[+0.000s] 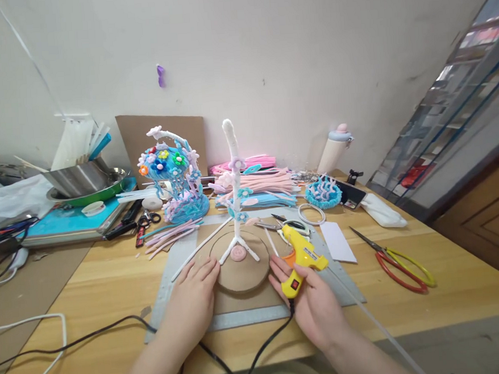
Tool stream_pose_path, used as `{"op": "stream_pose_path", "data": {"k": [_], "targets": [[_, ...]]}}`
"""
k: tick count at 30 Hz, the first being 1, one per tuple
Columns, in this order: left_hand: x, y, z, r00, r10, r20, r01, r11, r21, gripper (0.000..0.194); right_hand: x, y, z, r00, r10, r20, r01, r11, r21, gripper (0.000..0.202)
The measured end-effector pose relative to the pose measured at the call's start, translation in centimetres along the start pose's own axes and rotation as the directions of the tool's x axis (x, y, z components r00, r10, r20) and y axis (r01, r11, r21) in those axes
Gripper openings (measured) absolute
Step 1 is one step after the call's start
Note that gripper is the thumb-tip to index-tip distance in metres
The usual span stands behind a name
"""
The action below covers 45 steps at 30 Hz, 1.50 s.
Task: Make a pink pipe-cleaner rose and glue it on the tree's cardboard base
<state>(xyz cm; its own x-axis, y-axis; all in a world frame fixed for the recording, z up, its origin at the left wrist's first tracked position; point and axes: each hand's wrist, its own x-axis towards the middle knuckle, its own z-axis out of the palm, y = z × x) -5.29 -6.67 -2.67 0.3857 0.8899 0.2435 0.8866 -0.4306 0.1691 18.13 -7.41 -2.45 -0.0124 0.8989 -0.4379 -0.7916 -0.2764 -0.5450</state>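
Note:
My left hand (195,293) rests flat at the left edge of a round cardboard disc (243,280), its fingers stretched out. In my right hand (317,305) is a yellow hot glue gun (300,249), nozzle pointing up and away, with the thumb against its handle. A stretched finger of that hand is close to the disc's right edge. A white fuzzy stem (235,199) stands upright on the disc on splayed feet, bearing small purple and blue flowers. Between the feet sits a pink round piece (238,253). A grey cutting mat (228,319) lies underneath.
A black cord (228,371) runs from the glue gun across the table front. Red-and-yellow scissors (402,264) lie at right. Behind stand a finished flower ornament (167,170), pipe cleaner bundles (262,183) and a white bottle (335,151). A metal bowl (80,179) is at left.

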Motion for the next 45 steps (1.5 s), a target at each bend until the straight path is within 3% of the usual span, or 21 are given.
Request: {"op": "stream_pose_path", "data": {"k": [9,13,16,19,21,23,25,27,29,31,33,35,37,39,41,45], "targets": [[-1.5,4.3,-0.3,0.996,0.087,0.006,-0.087,0.996,0.023,0.045,4.2,-1.3,1.8,0.987,-0.151,0.06,0.156,0.985,-0.077,0.024],[-1.4,5.1,-0.2,0.998,0.049,-0.049,-0.055,0.99,-0.129,0.038,3.2,-1.6,1.0,0.979,-0.182,0.088,0.192,0.974,-0.122,0.021],[-0.4,5.2,-0.8,0.991,-0.088,-0.099,0.05,0.941,-0.335,0.031,1.2,-2.1,0.2,0.988,-0.104,0.118,0.121,0.981,-0.149,0.018],[1.2,5.5,-1.6,0.958,-0.274,-0.085,0.17,0.782,-0.6,0.033,-0.6,-2.7,-0.4,0.969,0.082,0.235,-0.06,0.993,-0.1,0.017],[2.5,6.0,-1.8,0.932,-0.362,-0.016,0.217,0.594,-0.775,0.042,-1.6,-2.9,-0.5,0.93,0.185,0.318,-0.17,0.983,-0.075,0.019],[3.6,6.6,-1.9,0.925,-0.374,0.065,0.223,0.395,-0.891,0.057,-2.3,-3.0,-0.7,0.892,0.25,0.376,-0.234,0.968,-0.087,0.021],[4.3,7.2,-1.8,0.942,-0.304,0.143,0.237,0.298,-0.925,0.069,-2.8,-2.9,-0.9,0.856,0.302,0.42,-0.281,0.953,-0.113,0.022],[4.2,7.6,-1.9,0.953,-0.161,0.257,0.299,0.367,-0.881,0.063,-3.1,-3.0,-1.2,0.836,0.325,0.442,-0.294,0.946,-0.138,0.021],[3.7,7.4,-2.3,0.918,-0.005,0.397,0.345,0.506,-0.791,0.044,-3.1,-3.3,-1.6,0.867,0.268,0.42,-0.221,0.963,-0.158,0.022],[3.0,6.5,-2.9,0.866,0.114,0.487,0.328,0.605,-0.725,0.025,-2.8,-3.8,-2.0,0.928,0.111,0.356,-0.037,0.978,-0.207,0.024],[2.9,5.2,-3.4,0.843,0.171,0.51,0.275,0.678,-0.682,0.014,-2.4,-4.3,-2.3,0.958,-0.063,0.282,0.158,0.931,-0.328,0.025],[3.5,3.6,-3.7,0.886,0.119,0.448,0.212,0.756,-0.619,0.017,-1.8,-4.7,-2.5,0.963,-0.128,0.236,0.227,0.859,-0.46,0.026],[4.6,2.3,-3.5,0.952,0.009,0.305,0.159,0.838,-0.522,0.033,-1.3,-4.6,-2.6,0.976,-0.071,0.205,0.17,0.839,-0.516,0.028],[5.7,1.4,-2.9,0.982,-0.005,0.188,0.086,0.902,-0.422,0.041,-0.9,-4.2,-2.4,0.983,0.009,0.185,0.085,0.864,-0.496,0.03],[6.2,1.1,-2.1,0.988,0.059,0.144,-0.007,0.943,-0.334,0.043,-0.6,-3.7,-2.3,0.983,0.041,0.18,0.048,0.884,-0.465,0.029],[5.8,1.2,-0.9,0.974,0.159,0.16,-0.128,0.974,-0.189,0.053,-0.4,-3.2,-2.3,0.985,0.034,0.172,0.05,0.887,-0.459,0.028]]}}
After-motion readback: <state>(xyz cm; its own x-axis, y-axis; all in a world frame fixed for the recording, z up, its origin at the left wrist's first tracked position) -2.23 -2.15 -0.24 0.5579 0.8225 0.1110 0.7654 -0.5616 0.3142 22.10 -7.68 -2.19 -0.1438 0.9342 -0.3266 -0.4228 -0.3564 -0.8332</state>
